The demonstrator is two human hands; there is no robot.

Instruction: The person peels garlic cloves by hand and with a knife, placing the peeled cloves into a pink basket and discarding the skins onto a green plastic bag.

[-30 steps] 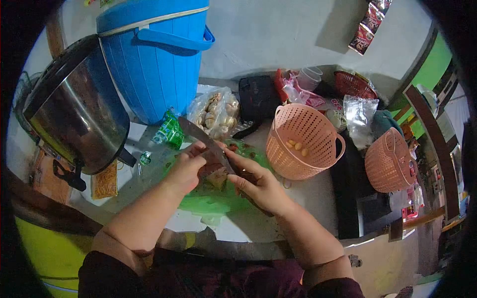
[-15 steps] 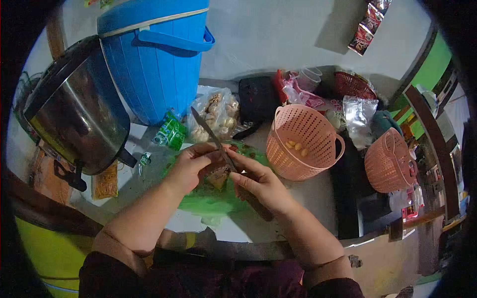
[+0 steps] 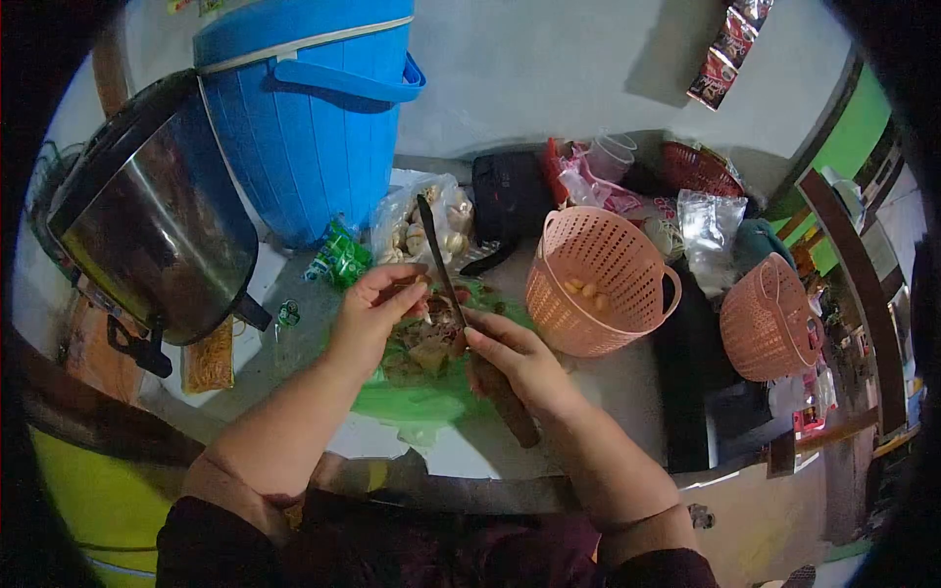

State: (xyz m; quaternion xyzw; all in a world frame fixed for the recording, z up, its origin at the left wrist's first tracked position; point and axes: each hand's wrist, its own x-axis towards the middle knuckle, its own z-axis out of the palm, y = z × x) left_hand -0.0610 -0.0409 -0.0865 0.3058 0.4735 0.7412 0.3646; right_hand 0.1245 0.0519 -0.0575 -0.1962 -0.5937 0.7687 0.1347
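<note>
My right hand (image 3: 520, 361) is closed around a knife (image 3: 510, 407), its wooden handle toward me and its dark blade pointing up and away. My left hand (image 3: 377, 306) is pinched on a small pale garlic clove (image 3: 425, 315), just left of the blade and apart from it. Beneath both hands, a green plastic bag (image 3: 392, 397) lies spread out with garlic skins (image 3: 431, 348) heaped on it. To the right, a pink perforated basket (image 3: 559, 318) contains several peeled cloves (image 3: 588, 291). Behind my hands, a clear bag of garlic bulbs (image 3: 453, 216) rests on the table.
A tall blue bucket (image 3: 304, 147) and a dark, shiny pot (image 3: 162, 225) stand at the left. A green packet (image 3: 343, 255) lies by the bucket. On the right are another pink basket (image 3: 765, 328) and a silvery plastic bag (image 3: 708, 230). A black bag (image 3: 510, 191) sits at the back.
My left hand has moved slightly left, away from the blade. The knife has turned more upright in my right hand, and the garlic skins between the hands show more.
</note>
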